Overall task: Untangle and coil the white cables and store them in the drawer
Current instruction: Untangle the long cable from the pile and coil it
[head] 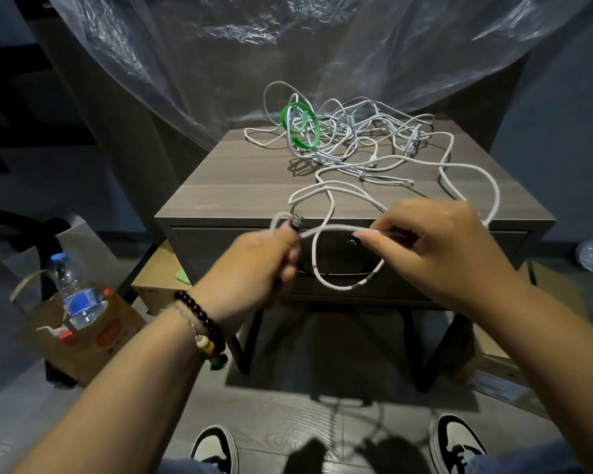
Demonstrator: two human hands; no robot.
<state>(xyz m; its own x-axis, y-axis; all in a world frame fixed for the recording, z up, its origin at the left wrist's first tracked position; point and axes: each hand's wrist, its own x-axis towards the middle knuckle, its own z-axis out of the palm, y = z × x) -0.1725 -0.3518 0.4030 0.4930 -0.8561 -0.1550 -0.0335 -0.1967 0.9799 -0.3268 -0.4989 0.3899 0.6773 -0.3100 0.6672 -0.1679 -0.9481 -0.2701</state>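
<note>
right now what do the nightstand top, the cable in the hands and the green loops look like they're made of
Nightstand top: grey wood-grain laminate or veneer by its straight printed streaks, matte.
Cable that the left hand and right hand hold: white with a speckled, woven look, probably braided fabric sheath.
Green loops: flat, smooth bands, likely silicone or plastic; cannot tell which.

Your left hand [267, 265] and right hand [435, 244] each pinch one white cable [326, 230] (looped before the closed drawer [339, 261]); tangled cables [350, 138] lie on the nightstand [226, 179].
</note>
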